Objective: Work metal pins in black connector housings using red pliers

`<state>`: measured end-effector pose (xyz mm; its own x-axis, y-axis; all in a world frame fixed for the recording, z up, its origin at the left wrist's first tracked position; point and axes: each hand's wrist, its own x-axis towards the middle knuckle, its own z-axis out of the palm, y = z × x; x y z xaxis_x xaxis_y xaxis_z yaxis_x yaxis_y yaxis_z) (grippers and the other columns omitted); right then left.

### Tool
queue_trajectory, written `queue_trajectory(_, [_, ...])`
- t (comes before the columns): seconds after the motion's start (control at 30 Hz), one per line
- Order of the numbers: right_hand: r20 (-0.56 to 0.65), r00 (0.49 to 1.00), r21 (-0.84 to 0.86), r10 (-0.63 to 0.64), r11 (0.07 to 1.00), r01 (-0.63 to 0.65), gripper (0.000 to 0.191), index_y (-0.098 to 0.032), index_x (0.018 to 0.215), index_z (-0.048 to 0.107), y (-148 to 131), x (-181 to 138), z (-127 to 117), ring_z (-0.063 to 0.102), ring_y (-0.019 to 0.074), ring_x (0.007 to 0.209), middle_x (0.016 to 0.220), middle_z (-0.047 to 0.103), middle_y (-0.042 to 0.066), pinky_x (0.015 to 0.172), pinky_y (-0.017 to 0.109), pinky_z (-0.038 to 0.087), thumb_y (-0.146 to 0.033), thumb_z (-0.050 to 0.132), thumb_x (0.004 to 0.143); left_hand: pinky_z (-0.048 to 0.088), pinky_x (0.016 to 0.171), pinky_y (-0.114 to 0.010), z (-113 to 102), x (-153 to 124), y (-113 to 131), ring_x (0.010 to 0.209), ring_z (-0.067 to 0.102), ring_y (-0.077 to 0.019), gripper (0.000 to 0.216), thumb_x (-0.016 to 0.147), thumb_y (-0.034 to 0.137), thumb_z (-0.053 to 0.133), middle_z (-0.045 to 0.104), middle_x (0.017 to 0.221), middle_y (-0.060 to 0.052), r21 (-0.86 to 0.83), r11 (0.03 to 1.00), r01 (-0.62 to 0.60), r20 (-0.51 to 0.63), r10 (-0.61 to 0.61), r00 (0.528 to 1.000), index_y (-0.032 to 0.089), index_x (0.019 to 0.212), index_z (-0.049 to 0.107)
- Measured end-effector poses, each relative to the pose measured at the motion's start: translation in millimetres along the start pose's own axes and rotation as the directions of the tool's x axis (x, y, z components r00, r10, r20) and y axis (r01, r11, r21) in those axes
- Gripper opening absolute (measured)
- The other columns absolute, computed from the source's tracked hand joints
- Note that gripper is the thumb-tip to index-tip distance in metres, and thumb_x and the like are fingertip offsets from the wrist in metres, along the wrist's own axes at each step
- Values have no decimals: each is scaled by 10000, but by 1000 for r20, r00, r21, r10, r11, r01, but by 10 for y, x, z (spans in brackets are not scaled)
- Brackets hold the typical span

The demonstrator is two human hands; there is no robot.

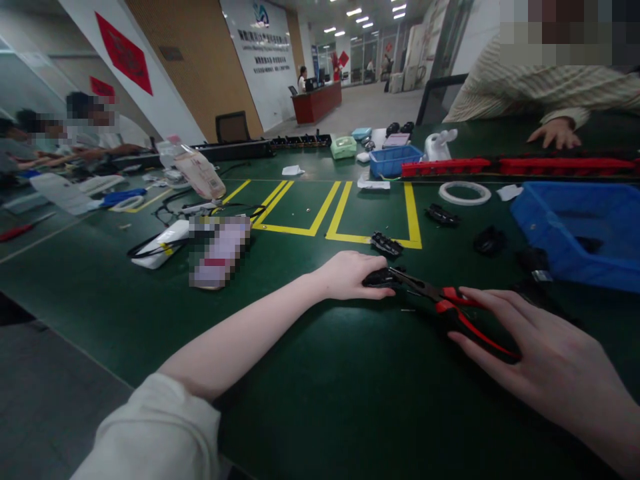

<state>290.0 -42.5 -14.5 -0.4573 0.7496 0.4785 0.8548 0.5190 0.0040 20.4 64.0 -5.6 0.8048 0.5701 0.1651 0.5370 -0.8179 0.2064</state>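
The green table (310, 400) is spreading across the whole view, with yellow tape boxes (345, 213) lying at twelve o'clock from the hands. A big blue bin (575, 227) is sitting at two o'clock, and a smaller blue tray (393, 160) is standing farther off at twelve; that makes two blue containers. A co-worker's hand (555, 133) is resting on the far edge at one o'clock, beside a long red strip (500, 167). The right hand (545, 360) is lying over the red handles of the pliers (440, 300), fingers spread and only loosely closing, so the grip looks wide. The left hand (350, 275) is pinching a small black part (380, 278) against the table, right at the plier tips. Judging by this, one part is being worked now, while at least three more black parts are waiting loose: one (386, 244) at twelve, one (443, 215) and one (490, 241) at one o'clock. A white ring (465, 193) is lying beyond them.
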Motion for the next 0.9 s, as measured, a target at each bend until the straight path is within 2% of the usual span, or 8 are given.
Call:
queue_trajectory(0.17, [15, 998, 8, 65, 998, -65, 475, -224, 1185, 500, 32, -2, 55, 664, 220, 769, 1077, 651, 79, 589, 327, 519, -576, 440, 871, 352, 599, -246, 25, 1, -4, 690, 597, -169, 366, 881, 532, 538, 649, 851, -24, 1, 999, -36, -55, 36, 998, 169, 927, 527])
queue_trajectory(0.23, [11, 999, -10, 43, 999, -42, 471, -214, 1183, 499, 31, 8, 62, 658, 218, 761, 1070, 649, 84, 592, 327, 509, -566, 436, 877, 347, 593, -247, 24, -2, -14, 683, 588, -166, 389, 891, 556, 512, 644, 870, -32, -6, 998, -60, -65, 60, 996, 167, 900, 527])
queue_trajectory(0.43, [-37, 998, -141, -43, 989, 37, 484, -146, 1228, 491, 26, 14, 26, 635, 263, 818, 1082, 639, 137, 684, 367, 477, -485, 479, 883, 327, 577, -249, 4, -7, -44, 660, 578, -174, 449, 890, 617, 460, 624, 757, -22, -49, 995, -83, -30, 82, 996, 177, 813, 504])
queue_trajectory(0.57, [-63, 996, -130, -62, 990, 53, 530, -153, 1206, 512, 44, 13, 44, 633, 239, 767, 1048, 644, 115, 642, 355, 485, -565, 408, 888, 334, 581, -243, -7, -4, -23, 669, 581, -163, 434, 896, 599, 459, 631, 796, -23, -43, 997, -58, -20, 57, 998, 173, 834, 517])
queue_trajectory(0.77, [-55, 996, -97, -76, 993, 71, 531, -156, 1180, 540, 40, 32, 61, 632, 221, 735, 1043, 647, 100, 606, 346, 487, -576, 408, 883, 377, 625, -258, 2, -17, 23, 725, 593, -164, 475, 893, 608, 434, 624, 914, -54, 109, 990, -90, -45, 95, 994, 159, 923, 584])
queue_trajectory(0.9, [-57, 990, -116, -128, 986, 120, 497, -126, 1133, 569, 20, 57, 54, 623, 212, 693, 992, 649, 116, 594, 338, 490, -532, 397, 904, 410, 673, -299, -141, -45, 22, 788, 608, -195, 522, 887, 632, 429, 627, 946, -76, 276, 954, -116, -78, 142, 987, 154, 937, 632])
